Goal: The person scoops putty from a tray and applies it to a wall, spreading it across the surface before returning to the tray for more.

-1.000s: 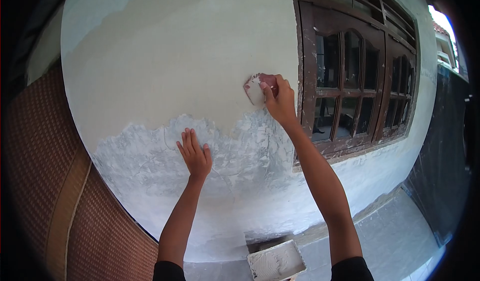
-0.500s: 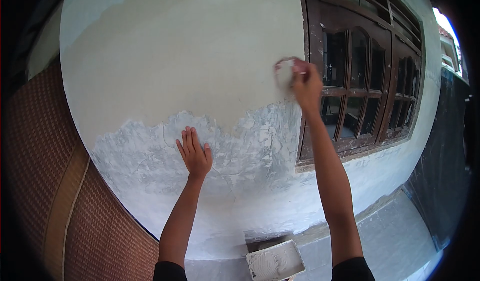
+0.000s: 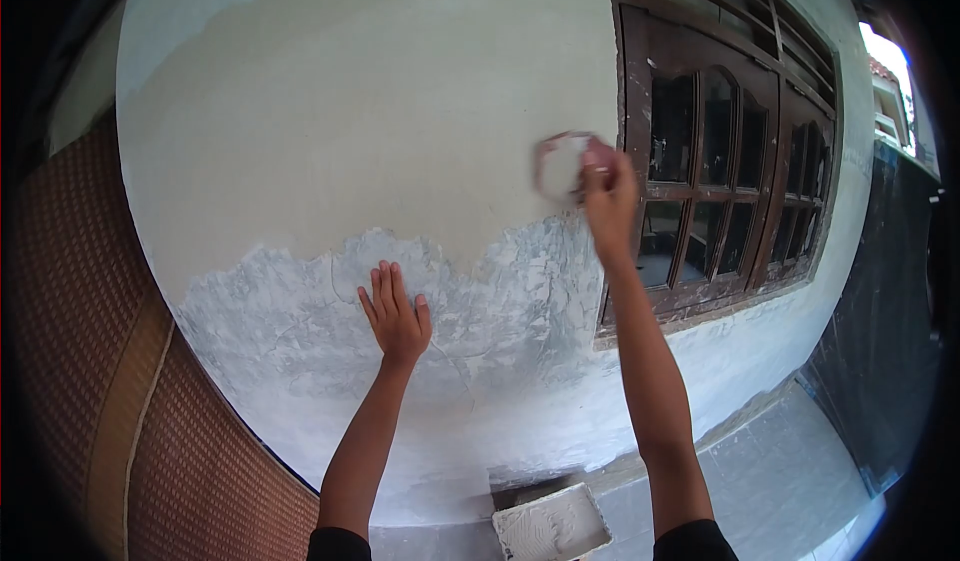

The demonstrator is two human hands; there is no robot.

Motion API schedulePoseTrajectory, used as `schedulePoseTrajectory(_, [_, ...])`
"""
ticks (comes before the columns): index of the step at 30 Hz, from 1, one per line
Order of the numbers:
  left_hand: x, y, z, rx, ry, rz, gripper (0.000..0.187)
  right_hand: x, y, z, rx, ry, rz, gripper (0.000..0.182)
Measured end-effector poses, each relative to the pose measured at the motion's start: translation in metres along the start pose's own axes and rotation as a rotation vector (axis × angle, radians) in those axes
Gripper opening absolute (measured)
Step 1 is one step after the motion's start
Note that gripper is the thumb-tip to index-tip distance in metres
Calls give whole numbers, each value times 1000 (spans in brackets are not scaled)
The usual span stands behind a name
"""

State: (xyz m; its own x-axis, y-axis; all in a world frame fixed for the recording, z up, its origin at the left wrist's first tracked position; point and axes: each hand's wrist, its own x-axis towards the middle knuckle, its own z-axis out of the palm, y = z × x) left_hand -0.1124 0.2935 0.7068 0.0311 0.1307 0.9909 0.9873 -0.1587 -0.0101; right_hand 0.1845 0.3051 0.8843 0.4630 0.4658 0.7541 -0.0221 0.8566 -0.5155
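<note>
While the left hand (image 3: 397,318) rests flat and open on the rough grey lower plaster (image 3: 300,331), the right hand (image 3: 608,199) should keep its gripped red-edged, white-smeared scraper blade (image 3: 560,165) flat against the smooth cream wall coat (image 3: 380,131), just left of the dark brown wooden window frame (image 3: 632,161).

Both arms stretched forward and up, dark sleeves at the bottom. Left hand (image 3: 396,314) flat, palm down, fingers straight and close together, thumb out to the side. Right arm reaches higher, nearly straight; right hand (image 3: 607,193) raised, fingers curled closed in a grip, back of hand facing the camera.
</note>
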Motion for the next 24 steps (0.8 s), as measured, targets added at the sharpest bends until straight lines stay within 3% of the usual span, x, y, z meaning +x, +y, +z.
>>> schedulePoseTrajectory(2, [-3, 1, -2, -4, -19, 1, 59, -19, 1, 16, -386, -231, -129, 26])
schedulePoseTrajectory(3, [-2, 0, -3, 4, -30, 11, 59, -16, 13, 14, -526, -189, -238, 24])
schedulePoseTrajectory(4, [-2, -1, -3, 12, -40, 21, 59, -11, 14, 5, -527, -184, -235, 24])
schedulePoseTrajectory(6, [-2, -2, -3, 12, -36, 25, 59, 1, 6, -9, -385, 101, -228, 25])
schedulePoseTrajectory(7, [-3, -1, -2, 14, -34, 23, 58, -1, -4, -13, -318, 185, -89, 25])
schedulePoseTrajectory(10, [-3, -1, -1, 16, -42, 19, 58, -8, -3, -4, -117, 21, -71, 27])
schedulePoseTrajectory(12, [-3, -1, -2, 8, -44, 21, 58, -23, -5, 14, -254, -137, -242, 27])
schedulePoseTrajectory(13, [-3, -2, -3, 1, -44, 26, 58, -22, -1, 13, -375, -150, -223, 27])
schedulePoseTrajectory(15, [-3, -2, -3, 1, -47, 34, 58, -13, 10, 3, -496, -158, -198, 27])
schedulePoseTrajectory(17, [-3, -2, -3, 3, -39, 31, 58, 3, 15, -15, -363, 188, -131, 27])
schedulePoseTrajectory(18, [-4, -2, -3, 10, -40, 28, 58, 3, 13, -13, -361, 185, -136, 27])
schedulePoseTrajectory(20, [-3, -1, -2, 16, -38, 25, 58, -1, 10, -12, -70, 154, -100, 27])
schedulePoseTrajectory(21, [-3, -2, -2, 15, -35, 31, 58, -14, -4, 1, -23, 16, -54, 28])
schedulePoseTrajectory(24, [-3, -1, -2, 8, -36, 36, 57, -25, 9, 25, -453, -162, -342, 29])
